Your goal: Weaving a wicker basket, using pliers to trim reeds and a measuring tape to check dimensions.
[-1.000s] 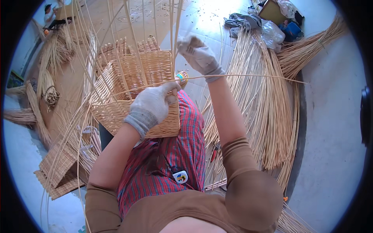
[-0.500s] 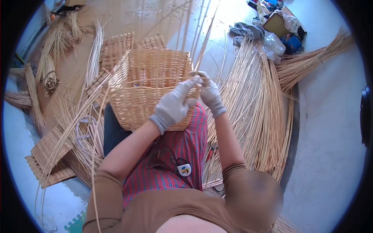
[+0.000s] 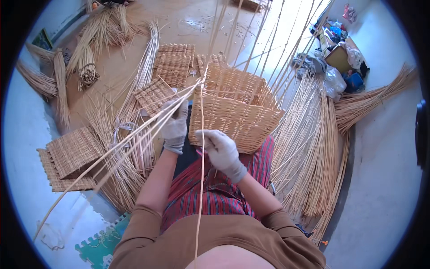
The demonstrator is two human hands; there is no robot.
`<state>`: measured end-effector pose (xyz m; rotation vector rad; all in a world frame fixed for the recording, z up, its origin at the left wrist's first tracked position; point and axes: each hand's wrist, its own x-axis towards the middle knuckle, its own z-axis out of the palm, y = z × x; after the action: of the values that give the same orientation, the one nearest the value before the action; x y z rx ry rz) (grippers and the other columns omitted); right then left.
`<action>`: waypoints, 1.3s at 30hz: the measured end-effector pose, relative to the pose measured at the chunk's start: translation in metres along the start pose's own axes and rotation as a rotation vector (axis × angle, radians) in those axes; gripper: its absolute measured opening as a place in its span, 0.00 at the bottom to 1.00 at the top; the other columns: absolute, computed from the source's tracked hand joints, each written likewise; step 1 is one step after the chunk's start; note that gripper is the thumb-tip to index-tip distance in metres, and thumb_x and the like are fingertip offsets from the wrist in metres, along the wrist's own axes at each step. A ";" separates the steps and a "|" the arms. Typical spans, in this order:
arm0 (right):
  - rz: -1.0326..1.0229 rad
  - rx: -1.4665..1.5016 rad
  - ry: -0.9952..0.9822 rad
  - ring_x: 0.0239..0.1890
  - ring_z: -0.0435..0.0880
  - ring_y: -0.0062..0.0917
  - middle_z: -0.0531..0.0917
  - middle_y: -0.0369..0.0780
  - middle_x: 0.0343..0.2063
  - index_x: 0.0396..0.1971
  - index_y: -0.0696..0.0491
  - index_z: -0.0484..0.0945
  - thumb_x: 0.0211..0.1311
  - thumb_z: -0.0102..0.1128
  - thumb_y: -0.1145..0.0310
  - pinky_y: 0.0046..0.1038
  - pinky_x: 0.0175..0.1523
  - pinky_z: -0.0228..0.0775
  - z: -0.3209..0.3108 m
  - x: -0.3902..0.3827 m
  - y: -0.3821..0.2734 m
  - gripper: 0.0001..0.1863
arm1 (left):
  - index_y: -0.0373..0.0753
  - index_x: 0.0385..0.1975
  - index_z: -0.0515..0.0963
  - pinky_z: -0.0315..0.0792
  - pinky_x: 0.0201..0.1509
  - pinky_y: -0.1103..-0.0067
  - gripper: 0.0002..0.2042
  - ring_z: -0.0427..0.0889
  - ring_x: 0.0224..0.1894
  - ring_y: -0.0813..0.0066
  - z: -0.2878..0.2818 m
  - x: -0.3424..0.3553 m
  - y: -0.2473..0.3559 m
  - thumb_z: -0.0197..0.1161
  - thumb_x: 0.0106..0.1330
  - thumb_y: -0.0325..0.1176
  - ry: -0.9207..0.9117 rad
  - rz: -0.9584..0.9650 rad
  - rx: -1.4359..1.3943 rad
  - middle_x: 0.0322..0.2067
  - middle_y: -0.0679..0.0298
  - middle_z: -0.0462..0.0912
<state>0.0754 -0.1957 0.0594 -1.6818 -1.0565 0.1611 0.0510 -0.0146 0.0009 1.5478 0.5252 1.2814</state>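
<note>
A pale wicker basket (image 3: pixel 233 119), half woven, rests tilted on my lap, with long upright stakes rising from its far and right sides. My left hand (image 3: pixel 175 123), in a light grey knit glove, is at the basket's left corner, closed around several wicker strands (image 3: pixel 148 123) that run down to the left. In front of the basket, my gloved right hand (image 3: pixel 220 152) has its fingers curled at a single wicker strand (image 3: pixel 201 193). That strand drops from the left corner toward my chest. The right fingertips are partly covered by it.
Woven panels (image 3: pixel 74 152) lie at the left, with more panels (image 3: pixel 174 62) beyond the basket. Bundles of wicker (image 3: pixel 309 148) spread over the floor at the right; other bundles (image 3: pixel 87 67) lie far left. Bags and cloths (image 3: pixel 340 62) are heaped at the far right.
Both hands have gone from the basket's right corner to its left side and moved apart. The basket now sits further right in the picture, at a different angle.
</note>
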 end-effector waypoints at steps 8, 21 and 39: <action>-0.296 -0.324 0.022 0.28 0.82 0.35 0.82 0.40 0.29 0.58 0.49 0.80 0.59 0.69 0.71 0.36 0.35 0.76 0.026 0.035 -0.035 0.25 | 0.38 0.37 0.74 0.73 0.33 0.78 0.08 0.75 0.31 0.74 0.001 -0.009 0.006 0.66 0.67 0.32 -0.233 -0.562 -1.211 0.31 0.63 0.77; -0.500 -1.075 0.005 0.38 0.82 0.31 0.82 0.36 0.32 0.43 0.52 0.81 0.59 0.61 0.64 0.36 0.43 0.70 -0.017 0.125 0.011 0.14 | 0.33 0.57 0.76 0.74 0.60 0.72 0.20 0.82 0.54 0.64 0.047 0.001 -0.046 0.69 0.67 0.29 -0.253 -0.112 -0.151 0.50 0.53 0.83; -0.495 -0.947 0.053 0.38 0.83 0.36 0.84 0.39 0.35 0.41 0.49 0.80 0.58 0.64 0.66 0.39 0.42 0.73 -0.015 0.127 0.030 0.11 | 0.33 0.54 0.74 0.80 0.49 0.76 0.14 0.85 0.42 0.75 0.039 0.016 -0.013 0.65 0.71 0.26 -0.341 -0.141 -0.066 0.38 0.61 0.84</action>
<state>0.1762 -0.1171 0.0900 -2.1295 -1.6062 -0.8178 0.0944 -0.0130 0.0001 1.6012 0.3612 0.8944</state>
